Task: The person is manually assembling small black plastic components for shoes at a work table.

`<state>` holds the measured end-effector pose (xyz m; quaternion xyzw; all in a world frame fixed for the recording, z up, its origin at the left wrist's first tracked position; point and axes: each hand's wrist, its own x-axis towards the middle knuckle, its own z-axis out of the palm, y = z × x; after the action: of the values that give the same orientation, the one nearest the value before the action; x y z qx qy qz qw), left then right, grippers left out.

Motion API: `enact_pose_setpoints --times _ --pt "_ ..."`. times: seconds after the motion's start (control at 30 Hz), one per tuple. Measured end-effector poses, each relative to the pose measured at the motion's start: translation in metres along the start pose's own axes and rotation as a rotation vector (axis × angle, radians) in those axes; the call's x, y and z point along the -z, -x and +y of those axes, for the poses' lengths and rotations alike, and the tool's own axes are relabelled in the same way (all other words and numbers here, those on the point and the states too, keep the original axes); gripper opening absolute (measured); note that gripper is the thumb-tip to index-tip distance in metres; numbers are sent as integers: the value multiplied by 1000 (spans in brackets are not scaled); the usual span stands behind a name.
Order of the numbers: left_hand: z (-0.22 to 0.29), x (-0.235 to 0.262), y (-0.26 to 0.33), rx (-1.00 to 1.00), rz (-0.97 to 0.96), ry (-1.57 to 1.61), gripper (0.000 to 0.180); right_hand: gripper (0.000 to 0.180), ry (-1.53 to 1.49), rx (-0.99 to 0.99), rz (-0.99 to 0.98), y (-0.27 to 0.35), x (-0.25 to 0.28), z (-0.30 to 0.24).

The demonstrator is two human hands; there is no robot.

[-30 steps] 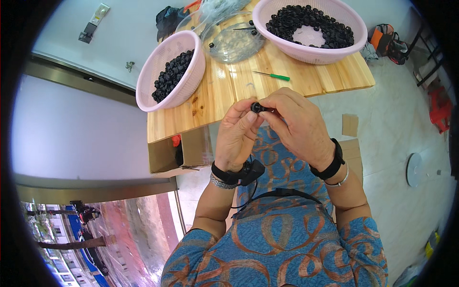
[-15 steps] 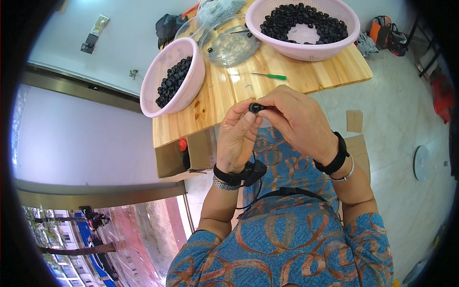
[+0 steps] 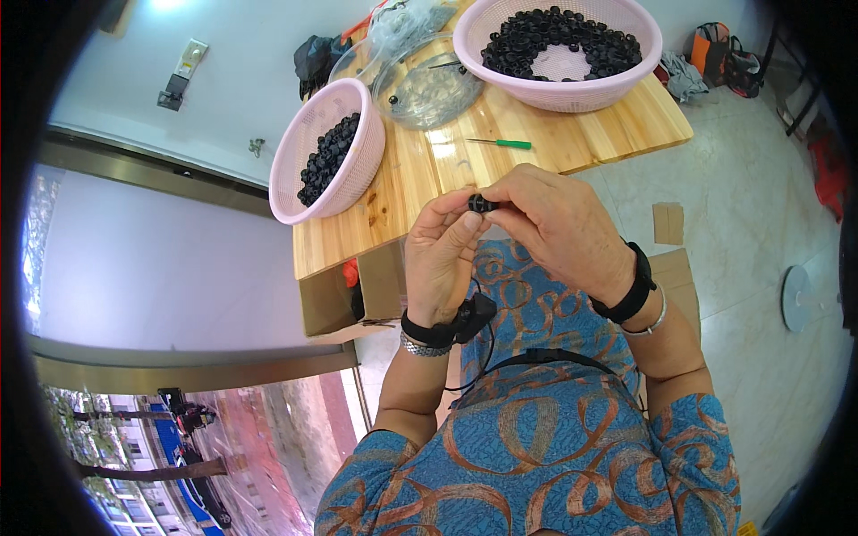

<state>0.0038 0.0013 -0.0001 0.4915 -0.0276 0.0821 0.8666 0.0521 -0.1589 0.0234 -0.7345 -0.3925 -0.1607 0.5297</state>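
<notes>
Between my two hands is a small round black plastic part [image 3: 481,204], held just off the near edge of the table. The thumb and fingertips of my left hand [image 3: 444,246] pinch it from the left. My right hand [image 3: 559,228] grips its other side with thumb and forefinger, so much of the part is covered. Beyond my hands, a screwdriver [image 3: 511,144] with a green handle lies on the wooden table [image 3: 420,188]. Many similar black parts fill a pink basket [image 3: 365,152] at the left and a larger pink basket [image 3: 572,96] at the far right.
A round clear plastic tray [image 3: 429,94] holding small bits sits between the baskets. Plastic bags [image 3: 402,31] and a black bag [image 3: 320,61] lie at the back. Under the table's left side stands an open cardboard box [image 3: 380,286]. A cable runs from my left wrist device.
The black part has turned slightly between my fingertips, showing its side more than its end. Both hands keep their pinch; the whole view has shifted a little.
</notes>
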Motion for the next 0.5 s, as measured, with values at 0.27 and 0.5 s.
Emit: enact_pose_setpoints --times 0.27,0.5 --pt "2 1 -1 142 22 184 25 11 -170 -107 38 1 4 1" --pt "2 -1 0 137 22 179 26 11 -142 -72 24 1 4 3"
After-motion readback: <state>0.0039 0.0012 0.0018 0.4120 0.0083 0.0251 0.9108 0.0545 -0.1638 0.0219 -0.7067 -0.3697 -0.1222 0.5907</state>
